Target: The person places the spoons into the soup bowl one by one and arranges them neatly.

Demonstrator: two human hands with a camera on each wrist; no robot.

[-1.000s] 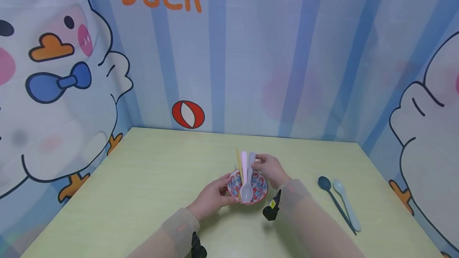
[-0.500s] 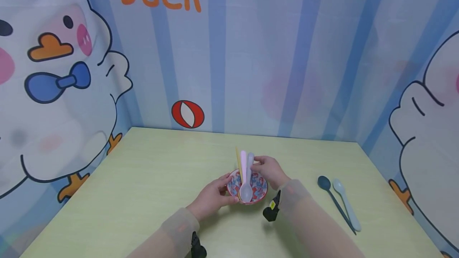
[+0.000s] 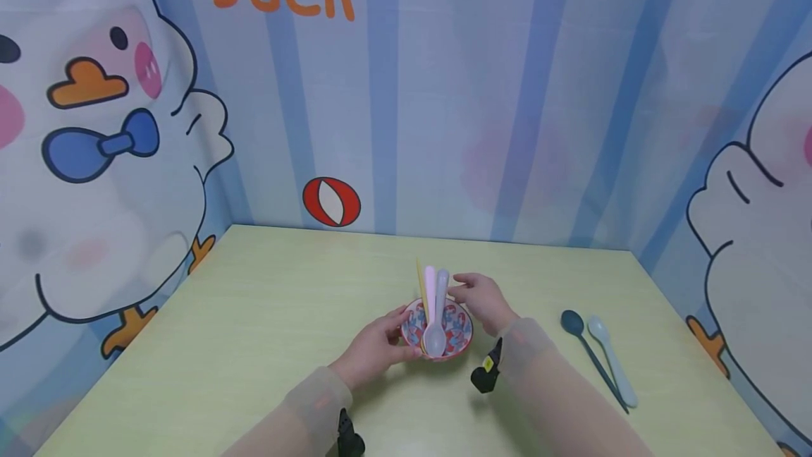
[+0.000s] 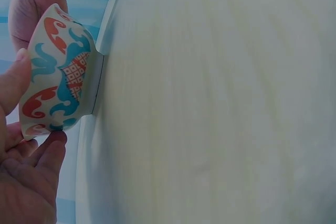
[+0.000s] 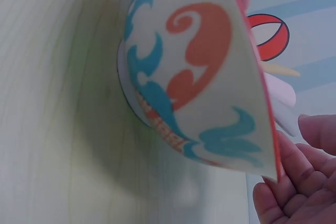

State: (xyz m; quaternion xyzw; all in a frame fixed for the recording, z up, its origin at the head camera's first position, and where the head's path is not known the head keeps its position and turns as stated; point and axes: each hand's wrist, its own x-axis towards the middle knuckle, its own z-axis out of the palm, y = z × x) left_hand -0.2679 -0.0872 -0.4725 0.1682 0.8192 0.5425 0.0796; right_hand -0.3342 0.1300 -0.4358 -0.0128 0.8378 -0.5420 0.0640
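A bowl (image 3: 459,333) with a red rim and a red-and-blue pattern stands on the table. My left hand (image 3: 373,348) grips its left side, thumb at the near rim and fingers around the outer wall, as the left wrist view also shows. Inside lean a lavender spoon (image 3: 435,338), a pink spoon handle (image 3: 431,282) and a thin yellow handle (image 3: 421,279); the lower ends of the latter two are partly hidden. My right hand (image 3: 485,304) is at the bowl's right far side, thumb and fingers spread apart beside the lavender handle (image 5: 283,116), holding nothing.
To the right on the pale wooden table (image 3: 285,288) lie a dark teal spoon (image 3: 573,324) and a light blue spoon (image 3: 599,331), their handles converging toward the near side. A striped curtain (image 3: 431,90) with duck drawings closes off the back and sides.
My right fingers have let go of the lavender spoon's handle and moved slightly right. The spoon now leans in the bowl beside the pink one. My left hand keeps its grip on the bowl.
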